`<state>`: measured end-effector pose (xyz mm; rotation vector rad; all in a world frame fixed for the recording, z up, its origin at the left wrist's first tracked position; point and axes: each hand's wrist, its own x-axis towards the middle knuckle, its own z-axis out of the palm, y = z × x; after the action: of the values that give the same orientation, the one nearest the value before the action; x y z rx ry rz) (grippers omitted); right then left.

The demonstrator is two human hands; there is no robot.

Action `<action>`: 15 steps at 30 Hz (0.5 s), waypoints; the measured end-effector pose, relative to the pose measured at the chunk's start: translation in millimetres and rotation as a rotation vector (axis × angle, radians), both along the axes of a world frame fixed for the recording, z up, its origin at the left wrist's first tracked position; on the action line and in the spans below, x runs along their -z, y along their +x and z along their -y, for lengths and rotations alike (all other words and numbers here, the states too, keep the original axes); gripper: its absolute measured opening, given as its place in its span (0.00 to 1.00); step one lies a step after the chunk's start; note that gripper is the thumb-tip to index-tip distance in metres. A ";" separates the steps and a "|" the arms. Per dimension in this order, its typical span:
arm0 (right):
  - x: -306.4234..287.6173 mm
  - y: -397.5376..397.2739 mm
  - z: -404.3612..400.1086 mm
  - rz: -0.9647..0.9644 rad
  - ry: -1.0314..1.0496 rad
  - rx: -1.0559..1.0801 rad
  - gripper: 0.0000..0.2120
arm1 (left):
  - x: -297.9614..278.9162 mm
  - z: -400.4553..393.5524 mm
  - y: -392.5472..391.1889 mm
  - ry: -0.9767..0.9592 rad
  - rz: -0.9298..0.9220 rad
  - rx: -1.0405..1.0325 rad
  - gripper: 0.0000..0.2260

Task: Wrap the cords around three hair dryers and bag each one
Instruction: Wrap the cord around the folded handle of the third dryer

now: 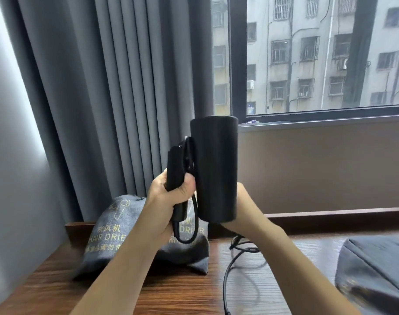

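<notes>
- Wooden tabletop [194, 289] beside grey curtains [116, 87] and window [319, 53].
- Our left hand [169, 192]: fingers curled around the hair dryer [214, 169] handle.
- Our right hand [241, 201]: fingers hidden behind the barrel; we cannot tell.

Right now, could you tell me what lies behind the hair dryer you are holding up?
Behind the hair dryer hang grey curtains, beside the window sill. Lower down, a filled grey bag sits on the table; the dryer and arms cover part of it.
</notes>
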<state>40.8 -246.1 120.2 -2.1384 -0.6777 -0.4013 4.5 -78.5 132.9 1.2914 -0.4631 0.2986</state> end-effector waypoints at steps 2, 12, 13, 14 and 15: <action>7.3 -0.5 -11.8 -0.052 -0.283 0.021 0.11 | -3.7 -4.1 0.0 -0.053 -0.008 -0.095 0.13; -6.5 -45.8 -30.1 -0.093 -0.623 -0.067 0.11 | -9.9 -35.1 19.7 -0.163 0.040 -0.433 0.19; -11.8 -51.5 -27.8 -0.092 -0.628 -0.041 0.11 | -8.9 -37.0 22.4 -0.154 0.043 -0.448 0.21; -16.1 -56.1 -25.3 -0.092 -0.625 -0.014 0.11 | -7.9 -37.7 25.2 -0.144 0.047 -0.457 0.21; -19.6 -59.6 -22.7 -0.089 -0.612 0.006 0.09 | -6.8 -37.1 27.0 -0.159 0.042 -0.465 0.18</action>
<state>-18.8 -223.4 139.7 -2.7122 -0.8167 -0.1009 31.5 -41.3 139.7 1.2281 -0.1633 0.7380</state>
